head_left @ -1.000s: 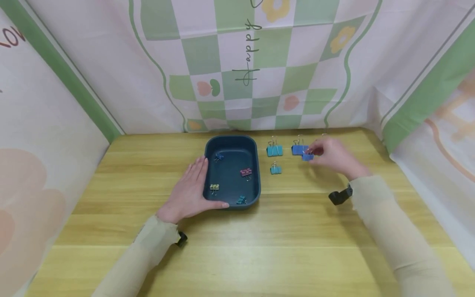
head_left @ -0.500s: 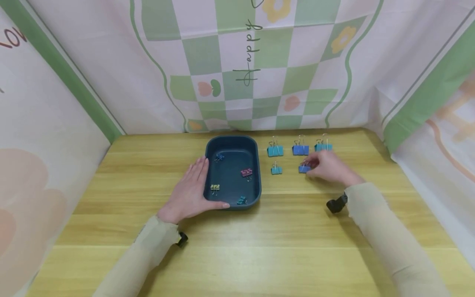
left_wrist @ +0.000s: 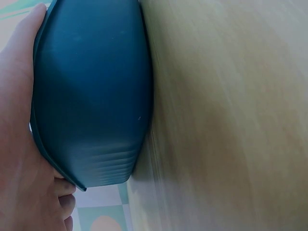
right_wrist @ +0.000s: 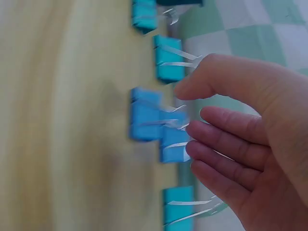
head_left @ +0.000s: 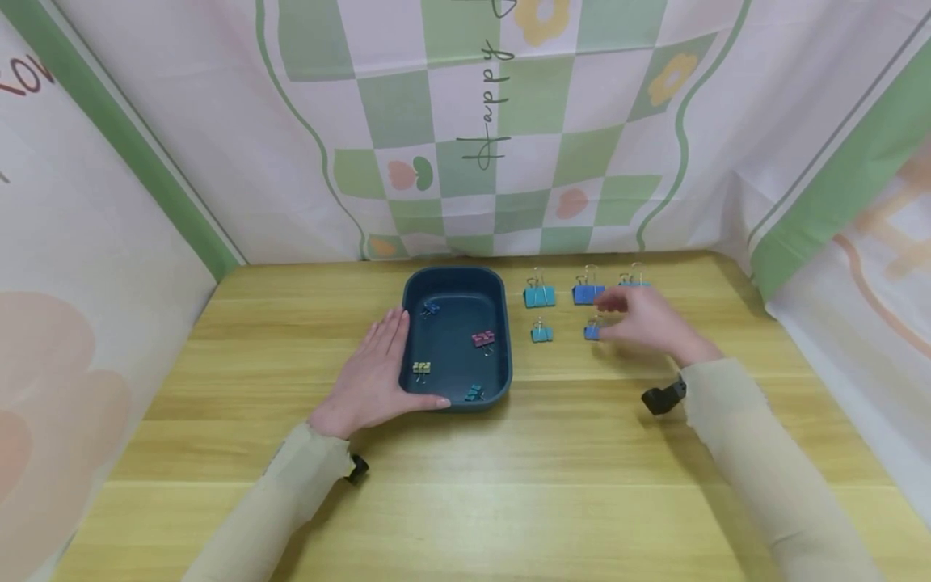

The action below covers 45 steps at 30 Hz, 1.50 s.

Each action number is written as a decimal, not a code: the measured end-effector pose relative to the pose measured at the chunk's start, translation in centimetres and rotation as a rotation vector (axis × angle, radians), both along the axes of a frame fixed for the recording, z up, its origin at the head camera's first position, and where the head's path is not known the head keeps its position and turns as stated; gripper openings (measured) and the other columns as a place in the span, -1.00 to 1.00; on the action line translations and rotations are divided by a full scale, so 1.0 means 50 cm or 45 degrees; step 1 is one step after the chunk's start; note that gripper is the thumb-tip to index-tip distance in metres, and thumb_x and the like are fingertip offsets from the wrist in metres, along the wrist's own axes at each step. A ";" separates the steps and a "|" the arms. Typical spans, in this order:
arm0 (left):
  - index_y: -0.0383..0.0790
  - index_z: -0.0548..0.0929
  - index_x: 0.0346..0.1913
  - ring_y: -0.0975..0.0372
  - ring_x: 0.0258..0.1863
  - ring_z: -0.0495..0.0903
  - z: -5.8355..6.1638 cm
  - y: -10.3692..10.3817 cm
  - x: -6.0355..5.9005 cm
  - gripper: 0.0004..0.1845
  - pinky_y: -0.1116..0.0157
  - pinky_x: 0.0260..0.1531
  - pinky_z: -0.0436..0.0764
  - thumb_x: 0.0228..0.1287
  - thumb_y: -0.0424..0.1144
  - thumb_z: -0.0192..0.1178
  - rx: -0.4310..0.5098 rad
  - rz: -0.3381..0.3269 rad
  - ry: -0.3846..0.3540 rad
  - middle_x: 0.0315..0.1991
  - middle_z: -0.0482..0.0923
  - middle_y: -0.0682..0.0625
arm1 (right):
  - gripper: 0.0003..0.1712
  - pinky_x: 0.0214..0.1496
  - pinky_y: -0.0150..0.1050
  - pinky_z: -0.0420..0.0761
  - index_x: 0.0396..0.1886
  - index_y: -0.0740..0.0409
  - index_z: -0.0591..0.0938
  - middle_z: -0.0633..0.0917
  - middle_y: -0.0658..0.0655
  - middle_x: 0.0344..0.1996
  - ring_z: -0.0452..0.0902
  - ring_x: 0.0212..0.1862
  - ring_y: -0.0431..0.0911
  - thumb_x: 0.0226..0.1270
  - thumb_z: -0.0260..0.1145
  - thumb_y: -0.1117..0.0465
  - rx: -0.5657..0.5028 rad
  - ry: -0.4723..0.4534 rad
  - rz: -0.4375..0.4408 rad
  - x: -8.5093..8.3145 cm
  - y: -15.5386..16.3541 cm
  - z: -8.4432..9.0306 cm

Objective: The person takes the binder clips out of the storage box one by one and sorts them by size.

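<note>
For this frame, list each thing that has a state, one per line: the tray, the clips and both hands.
Tray: upright on the table, four small clips inside.
Clips on the table: five, standing in two rows right of the tray.
Small blue clip: set down, free of the fingers.
Left hand: flat against the tray's left side.
Right hand: open, empty, just beside the small blue clip.

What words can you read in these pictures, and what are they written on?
"Happy" on the checked cloth backdrop, written sideways; a further bit above it is cut off by the picture's edge.
Red letters on the left cloth wall are cut off at the edge, too partial to read.
No words show on the tray or the binder clips.
</note>
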<state>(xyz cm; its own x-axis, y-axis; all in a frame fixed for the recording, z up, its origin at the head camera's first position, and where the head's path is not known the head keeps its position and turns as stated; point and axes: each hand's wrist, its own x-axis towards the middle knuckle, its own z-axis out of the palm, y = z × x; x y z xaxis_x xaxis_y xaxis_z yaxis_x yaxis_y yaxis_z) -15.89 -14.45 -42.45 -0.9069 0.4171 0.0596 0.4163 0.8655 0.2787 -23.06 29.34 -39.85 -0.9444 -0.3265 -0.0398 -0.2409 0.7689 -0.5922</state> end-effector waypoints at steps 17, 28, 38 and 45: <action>-0.29 -0.24 0.64 0.15 0.60 -0.36 0.001 -0.003 -0.001 0.54 0.16 0.53 -0.19 -0.16 0.81 -0.06 0.000 0.007 -0.020 0.65 -0.32 -0.14 | -0.40 0.18 0.12 0.55 0.19 0.26 0.68 0.70 0.20 0.12 0.58 0.17 0.14 0.14 0.61 0.19 0.036 0.282 0.169 0.033 -0.111 0.136; -0.29 -0.24 0.63 0.15 0.60 -0.36 0.002 -0.004 -0.003 0.55 0.17 0.53 -0.19 -0.17 0.81 -0.05 0.000 0.002 -0.010 0.65 -0.31 -0.15 | -0.39 0.05 0.02 0.65 0.17 0.18 0.71 0.72 0.15 0.09 0.71 -0.14 0.08 0.09 0.64 0.15 0.032 0.366 0.342 0.040 -0.191 0.136; -0.28 -0.24 0.64 0.15 0.60 -0.36 0.001 -0.004 -0.005 0.56 0.18 0.53 -0.22 -0.18 0.83 -0.07 -0.015 0.006 -0.009 0.65 -0.32 -0.14 | -0.41 0.16 -0.01 0.63 0.10 0.19 0.74 0.74 0.14 0.04 0.63 0.12 0.03 0.07 0.66 0.07 0.051 0.344 0.465 0.039 -0.263 0.090; -0.30 -0.24 0.63 0.15 0.60 -0.37 0.003 -0.003 -0.003 0.56 0.17 0.54 -0.21 -0.18 0.82 -0.07 -0.021 -0.003 -0.007 0.64 -0.32 -0.15 | -0.39 0.19 -0.01 0.60 0.10 0.21 0.74 0.73 0.16 0.04 0.63 0.12 0.06 0.07 0.66 0.05 0.095 0.296 0.471 0.032 -0.295 0.062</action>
<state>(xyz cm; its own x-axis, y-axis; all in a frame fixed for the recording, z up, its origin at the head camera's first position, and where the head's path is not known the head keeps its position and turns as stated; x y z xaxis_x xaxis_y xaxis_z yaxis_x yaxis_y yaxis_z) -16.05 -14.61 -42.31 -0.9062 0.4201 0.0478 0.4169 0.8691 0.2663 -21.45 14.56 -36.73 -0.7510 -0.6486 0.1234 -0.6282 0.6445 -0.4359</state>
